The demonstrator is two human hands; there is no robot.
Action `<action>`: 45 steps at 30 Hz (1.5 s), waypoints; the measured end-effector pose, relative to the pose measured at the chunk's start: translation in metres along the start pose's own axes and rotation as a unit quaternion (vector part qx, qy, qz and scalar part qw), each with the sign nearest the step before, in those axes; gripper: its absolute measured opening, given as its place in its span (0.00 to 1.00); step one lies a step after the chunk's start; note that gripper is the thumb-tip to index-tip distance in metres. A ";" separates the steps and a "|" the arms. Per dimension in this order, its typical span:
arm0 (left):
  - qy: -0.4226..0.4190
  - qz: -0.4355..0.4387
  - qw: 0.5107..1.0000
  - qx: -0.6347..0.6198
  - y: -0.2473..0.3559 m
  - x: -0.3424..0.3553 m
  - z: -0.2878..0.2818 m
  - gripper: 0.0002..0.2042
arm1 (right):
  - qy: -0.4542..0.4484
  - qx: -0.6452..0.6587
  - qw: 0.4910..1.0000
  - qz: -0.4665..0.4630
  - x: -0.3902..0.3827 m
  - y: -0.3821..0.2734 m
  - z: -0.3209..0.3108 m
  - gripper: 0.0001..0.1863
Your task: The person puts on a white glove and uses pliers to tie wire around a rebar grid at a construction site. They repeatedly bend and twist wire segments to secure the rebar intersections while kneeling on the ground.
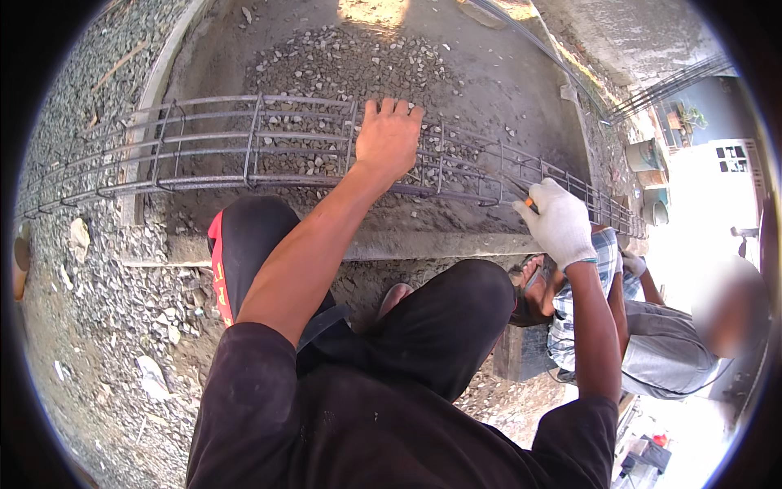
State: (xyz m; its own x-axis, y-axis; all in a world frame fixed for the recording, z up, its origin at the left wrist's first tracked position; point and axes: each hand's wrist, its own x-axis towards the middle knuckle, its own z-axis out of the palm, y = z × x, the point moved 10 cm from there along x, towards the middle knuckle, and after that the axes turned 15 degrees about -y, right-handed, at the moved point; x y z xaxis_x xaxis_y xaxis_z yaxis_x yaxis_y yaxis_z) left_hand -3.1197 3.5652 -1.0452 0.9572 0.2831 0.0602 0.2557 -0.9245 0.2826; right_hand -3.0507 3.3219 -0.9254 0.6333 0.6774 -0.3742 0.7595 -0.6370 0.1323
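Black T-shirt (366, 424) cloth is seen closest to the camera, with dark trousers (423, 326) beyond it. Across the view, past the knees, a long rebar cage (289, 178) is laid over a concrete-edged bed (423, 244); its dull grey-brown bars are joined by rectangular stirrups. Its bars are grasped by the bare left hand (389, 137), fingers bent over the far side. By the white-gloved right hand (562, 220), closed beside the cage, an orange-handled tool (530, 202) is held. Gravel (326, 61) is spread inside the bed; the contents of two buckets (644, 155) cannot be made out.
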 end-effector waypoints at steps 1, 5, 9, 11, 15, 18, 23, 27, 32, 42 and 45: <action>0.000 0.003 1.000 -0.004 -0.001 -0.001 -0.001 0.25 | 0.002 -0.085 0.996 -0.011 0.002 -0.019 -0.009 0.12; -0.005 0.014 1.000 -0.020 0.001 0.000 -0.003 0.20 | -0.015 -0.274 0.961 -0.033 0.021 -0.041 -0.040 0.09; -0.018 0.004 0.999 -0.037 -0.008 0.006 0.005 0.24 | -0.015 -0.346 0.935 -0.072 0.051 -0.069 -0.050 0.09; -0.002 0.007 0.999 -0.033 -0.006 0.006 0.004 0.20 | 0.010 -0.370 0.924 -0.092 0.063 -0.078 -0.050 0.11; -0.004 0.011 0.999 -0.036 -0.005 0.007 0.007 0.18 | 0.063 -0.423 0.894 -0.136 0.067 -0.107 -0.051 0.18; -0.014 0.006 1.000 -0.023 -0.005 0.006 0.006 0.19 | 0.071 -0.425 0.894 -0.125 0.068 -0.110 -0.051 0.23; -0.008 0.002 1.000 -0.018 -0.008 0.004 0.003 0.17 | 0.069 -0.408 0.904 -0.108 0.065 -0.115 -0.057 0.26; 0.001 -0.001 1.000 -0.021 -0.008 0.004 0.003 0.17 | 0.093 -0.421 0.895 -0.116 0.064 -0.118 -0.057 0.28; -0.008 -0.002 1.000 -0.016 -0.006 0.005 0.006 0.18 | 0.102 -0.410 0.896 -0.133 0.061 -0.124 -0.059 0.29; -0.037 0.001 0.999 -0.016 -0.008 0.005 0.004 0.20 | -0.147 -0.387 0.910 -0.010 0.078 -0.131 -0.064 0.13; -0.011 -0.001 1.000 -0.010 -0.009 0.004 0.005 0.19 | -0.201 -0.244 0.949 0.020 0.077 -0.121 -0.060 0.21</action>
State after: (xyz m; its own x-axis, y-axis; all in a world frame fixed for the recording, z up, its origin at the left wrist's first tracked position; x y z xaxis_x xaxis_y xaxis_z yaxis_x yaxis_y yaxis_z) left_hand -3.1172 3.5733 -1.0524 0.9595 0.2790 0.0392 0.2548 -0.9188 0.3015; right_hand -3.0846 3.4730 -0.9156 0.6296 0.3993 -0.6665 0.7767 -0.3463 0.5262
